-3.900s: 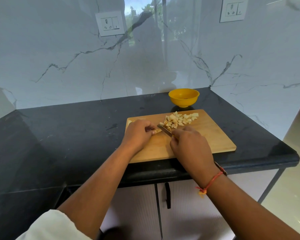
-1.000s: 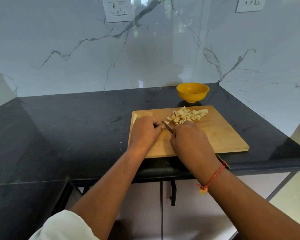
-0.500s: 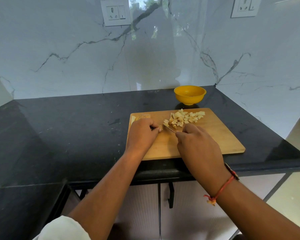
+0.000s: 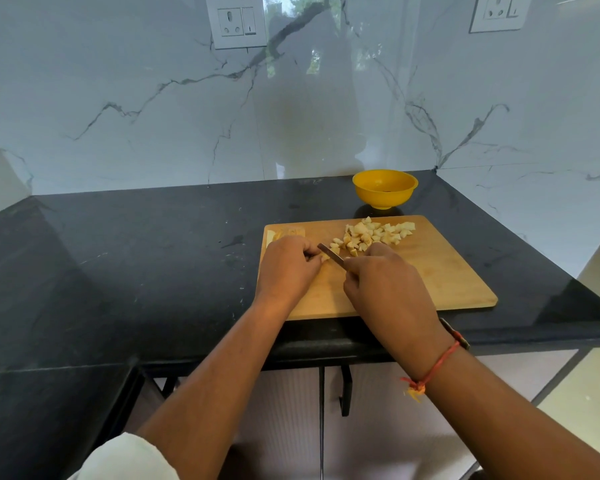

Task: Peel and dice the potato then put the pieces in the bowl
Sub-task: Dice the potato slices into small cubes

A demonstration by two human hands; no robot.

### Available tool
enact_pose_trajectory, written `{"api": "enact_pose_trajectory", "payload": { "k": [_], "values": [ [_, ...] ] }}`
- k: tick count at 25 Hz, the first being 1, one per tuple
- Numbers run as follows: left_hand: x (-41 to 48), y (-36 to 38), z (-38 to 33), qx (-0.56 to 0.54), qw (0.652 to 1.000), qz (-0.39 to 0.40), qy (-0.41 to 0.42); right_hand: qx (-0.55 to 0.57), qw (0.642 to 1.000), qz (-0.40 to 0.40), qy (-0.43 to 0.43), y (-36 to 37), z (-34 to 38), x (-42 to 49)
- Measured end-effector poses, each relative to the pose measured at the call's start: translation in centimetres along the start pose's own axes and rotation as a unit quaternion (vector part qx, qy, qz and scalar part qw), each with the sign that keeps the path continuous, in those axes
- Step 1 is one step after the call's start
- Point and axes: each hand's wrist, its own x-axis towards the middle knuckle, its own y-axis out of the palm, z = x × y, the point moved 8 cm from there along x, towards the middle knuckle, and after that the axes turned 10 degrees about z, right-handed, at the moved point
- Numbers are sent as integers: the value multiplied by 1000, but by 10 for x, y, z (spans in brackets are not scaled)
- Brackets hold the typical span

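Dicing step, near its end. A small uncut potato piece (image 4: pixel 325 258) lies on the cutting board (image 4: pixel 447 275) at about 9 o'clock from the board's centre, pinched by the curled fingers (image 4: pixel 305 251) of the left hand (image 4: pixel 288 270). The knife (image 4: pixel 331 252) blade rests just at the piece's 3 o'clock side, and the right hand (image 4: pixel 387 289) holds it with fingers (image 4: pixel 357 265) wrapped tightly round the hidden handle. The diced pieces (image 4: pixel 373 234) form a pile at the board's 12 o'clock edge; pale strips (image 4: pixel 286 233) lie at its 10 o'clock corner. The yellow bowl (image 4: pixel 384 190) stands on the dark counter (image 4: pixel 118 254) just past the pile, holding no potato. The next move probably calls for short downward cuts close to the left fingertips, then gathering the pile into the bowl.
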Motion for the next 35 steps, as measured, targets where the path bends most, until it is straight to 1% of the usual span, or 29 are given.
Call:
{"api": "enact_pose_trajectory", "payload": {
  "k": [4, 11, 16, 19, 22, 27, 35],
  "values": [
    [0, 0, -1, 2, 1000, 0, 2, -38, 999, 4, -26, 10, 13, 8],
    [-1, -2, -2, 1, 1000, -14, 2, -52, 997, 26, -51, 3, 7, -8],
    [-4, -4, -5, -2, 1000, -9, 9, -82, 996, 14, -45, -8, -6, -17],
    [-6, -5, -7, -4, 1000, -9, 14, -46, 999, -8, -15, -13, -12, -13],
    [-6, -5, -6, -4, 1000, -6, 11, 9, 1000, -12, 15, -16, -16, -11],
    [-5, -4, -4, -13, 1000, -7, 10, 44, 999, -8, -1, -15, -8, -14],
    [0, -2, -1, -6, 1000, 2, 11, 38, 999, 14, -6, -1, -4, 0]
  ]
}}
